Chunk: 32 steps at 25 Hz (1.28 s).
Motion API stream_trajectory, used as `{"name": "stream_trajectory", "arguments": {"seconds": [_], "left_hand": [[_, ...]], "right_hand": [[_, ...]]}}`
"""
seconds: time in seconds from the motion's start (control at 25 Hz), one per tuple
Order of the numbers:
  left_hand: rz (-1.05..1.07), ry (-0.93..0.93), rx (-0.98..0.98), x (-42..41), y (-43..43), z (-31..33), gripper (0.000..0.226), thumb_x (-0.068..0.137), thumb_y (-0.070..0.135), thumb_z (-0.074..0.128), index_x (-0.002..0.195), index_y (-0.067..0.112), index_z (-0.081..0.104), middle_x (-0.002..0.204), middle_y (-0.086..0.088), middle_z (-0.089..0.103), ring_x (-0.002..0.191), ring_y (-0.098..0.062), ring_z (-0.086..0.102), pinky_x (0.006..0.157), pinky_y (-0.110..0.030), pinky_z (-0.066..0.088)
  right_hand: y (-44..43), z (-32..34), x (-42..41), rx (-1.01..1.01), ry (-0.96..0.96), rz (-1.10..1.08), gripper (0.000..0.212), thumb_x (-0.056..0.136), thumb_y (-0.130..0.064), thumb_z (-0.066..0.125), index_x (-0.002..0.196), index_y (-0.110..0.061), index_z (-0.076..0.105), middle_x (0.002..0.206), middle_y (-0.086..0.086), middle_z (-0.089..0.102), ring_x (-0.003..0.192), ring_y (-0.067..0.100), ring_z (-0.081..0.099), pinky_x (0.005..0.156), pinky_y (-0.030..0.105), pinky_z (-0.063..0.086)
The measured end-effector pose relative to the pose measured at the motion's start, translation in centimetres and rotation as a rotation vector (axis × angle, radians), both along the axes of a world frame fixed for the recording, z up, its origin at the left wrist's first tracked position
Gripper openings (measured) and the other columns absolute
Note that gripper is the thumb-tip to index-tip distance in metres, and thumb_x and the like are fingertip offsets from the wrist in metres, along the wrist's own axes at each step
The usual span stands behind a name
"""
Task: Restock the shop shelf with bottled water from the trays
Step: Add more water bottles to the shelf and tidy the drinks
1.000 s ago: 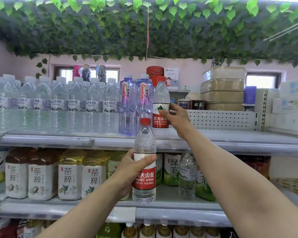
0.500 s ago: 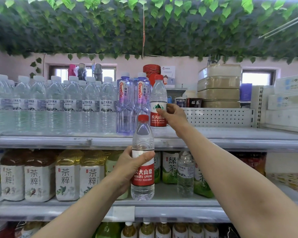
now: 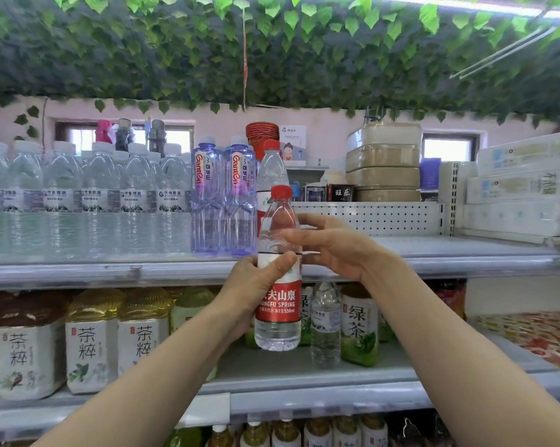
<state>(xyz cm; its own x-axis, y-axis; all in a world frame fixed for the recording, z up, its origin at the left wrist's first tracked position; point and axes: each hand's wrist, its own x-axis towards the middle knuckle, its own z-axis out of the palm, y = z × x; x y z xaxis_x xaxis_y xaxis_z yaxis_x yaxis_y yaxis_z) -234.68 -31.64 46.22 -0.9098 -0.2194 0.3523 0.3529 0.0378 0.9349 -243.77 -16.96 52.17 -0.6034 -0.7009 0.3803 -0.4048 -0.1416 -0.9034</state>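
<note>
My left hand (image 3: 252, 287) grips a red-capped, red-labelled water bottle (image 3: 279, 304) upright in front of the top shelf (image 3: 465, 256). My right hand (image 3: 331, 246) is open beside the bottle's clear upper half, fingers stretched toward it and touching or nearly touching it. A second bottle of the same kind (image 3: 270, 169) stands on the top shelf right behind, partly hidden by the held one, next to two purple bottles (image 3: 222, 201).
A row of white-capped water bottles (image 3: 85, 201) fills the top shelf's left part. Stacked boxes (image 3: 383, 162) sit behind a perforated panel (image 3: 368, 217), more cartons (image 3: 523, 185) at right. Tea bottles (image 3: 91, 340) line the middle shelf. Leafy vines hang overhead.
My right hand let go of the red-labelled bottle on the top shelf and came back to the bottle in my left hand. My left hand raised its bottle higher.
</note>
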Motion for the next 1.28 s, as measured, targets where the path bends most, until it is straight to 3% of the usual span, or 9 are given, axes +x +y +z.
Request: {"name": "stream_trajectory", "arguments": {"seconds": [0.2, 0.36, 0.52, 0.6, 0.68, 0.76, 0.96, 1.08, 1.28], "left_hand": [[-0.034, 0.069, -0.012, -1.1, 1.4, 1.9, 0.061, 0.068, 0.042, 0.078, 0.119, 0.012, 0.063, 0.104, -0.011, 0.077, 0.097, -0.027, 0.074, 0.086, -0.040, 0.059], [0.039, 0.178, -0.027, -2.8, 2.1, 3.6, 0.054, 0.071, 0.039, 0.078, 0.116, 0.012, 0.066, 0.101, -0.009, 0.077, 0.094, -0.027, 0.075, 0.081, -0.037, 0.059], [0.218, 0.281, -0.237, -4.5, 2.9, 4.7, 0.070, 0.072, 0.056, 0.070, 0.130, 0.019, 0.057, 0.118, 0.001, 0.071, 0.103, -0.013, 0.070, 0.085, -0.027, 0.055], [0.528, 0.381, -0.351, -5.9, 2.0, 4.5, 0.083, 0.074, 0.064, 0.066, 0.143, 0.023, 0.045, 0.137, 0.010, 0.053, 0.124, -0.007, 0.051, 0.101, -0.030, 0.044], [0.872, 0.433, -0.400, -7.5, 0.3, 3.5, 0.091, 0.078, 0.066, 0.064, 0.151, 0.022, 0.033, 0.152, 0.006, 0.037, 0.142, -0.013, 0.031, 0.116, -0.037, 0.029], [1.022, 0.361, -0.432, -9.2, -1.1, 2.2, 0.102, 0.080, 0.068, 0.061, 0.158, 0.016, 0.020, 0.165, -0.001, 0.020, 0.152, -0.017, 0.013, 0.125, -0.044, 0.014], [1.090, 0.262, -0.530, -11.7, -1.6, 0.9, 0.119, 0.075, 0.080, 0.047, 0.160, 0.016, -0.006, 0.169, 0.000, -0.007, 0.155, -0.015, -0.006, 0.124, -0.034, -0.003], [1.135, 0.265, -0.553, -12.0, -1.7, 0.8, 0.121, 0.073, 0.082, 0.046, 0.160, 0.017, -0.008, 0.169, 0.001, -0.008, 0.155, -0.016, -0.006, 0.123, -0.035, -0.002], [1.152, 0.267, -0.556, -12.2, -1.9, 0.5, 0.121, 0.073, 0.084, 0.045, 0.160, 0.021, -0.010, 0.169, 0.006, -0.010, 0.154, -0.014, -0.006, 0.121, -0.032, -0.003]], "right_hand": [[1.1, 1.9, -1.6, -0.149, 0.023, -0.103, 0.055, 0.074, -0.032, 0.081, 0.121, -0.007, 0.070, 0.122, 0.017, 0.072, 0.108, 0.031, 0.069, 0.095, 0.044, 0.057], [1.5, 3.8, -2.1, -0.021, 0.171, -0.096, 0.064, 0.075, -0.038, 0.080, 0.132, -0.017, 0.064, 0.120, 0.006, 0.074, 0.110, 0.022, 0.071, 0.090, 0.037, 0.059], [2.3, 5.8, -3.7, -0.035, 0.250, -0.142, 0.069, 0.068, -0.038, 0.085, 0.132, -0.022, 0.063, 0.113, 0.003, 0.077, 0.105, 0.021, 0.073, 0.089, 0.039, 0.060], [2.8, 7.2, -5.0, -0.098, 0.242, -0.183, 0.069, 0.064, -0.038, 0.085, 0.126, -0.015, 0.065, 0.107, 0.005, 0.078, 0.098, 0.023, 0.076, 0.084, 0.038, 0.060], [3.0, 8.7, -6.8, -0.134, 0.246, -0.251, 0.062, 0.063, -0.043, 0.086, 0.116, -0.015, 0.067, 0.101, 0.003, 0.079, 0.094, 0.022, 0.076, 0.086, 0.038, 0.059], [2.7, 9.5, -8.9, -0.148, 0.243, -0.299, 0.051, 0.066, -0.047, 0.086, 0.107, -0.021, 0.069, 0.100, 0.001, 0.079, 0.096, 0.022, 0.076, 0.091, 0.041, 0.058], [0.3, 8.9, -15.0, -0.167, 0.153, -0.330, 0.039, 0.075, -0.033, 0.089, 0.103, -0.023, 0.064, 0.108, 0.006, 0.075, 0.099, 0.024, 0.073, 0.096, 0.045, 0.057], [-1.3, 7.4, -18.5, -0.119, 0.106, -0.359, 0.060, 0.069, -0.030, 0.093, 0.119, -0.014, 0.063, 0.113, 0.007, 0.074, 0.100, 0.024, 0.072, 0.094, 0.044, 0.057], [-3.9, 7.0, -22.2, -0.061, 0.093, -0.365, 0.073, 0.061, -0.036, 0.097, 0.123, -0.017, 0.061, 0.113, 0.005, 0.074, 0.101, 0.025, 0.072, 0.095, 0.049, 0.057]]}}
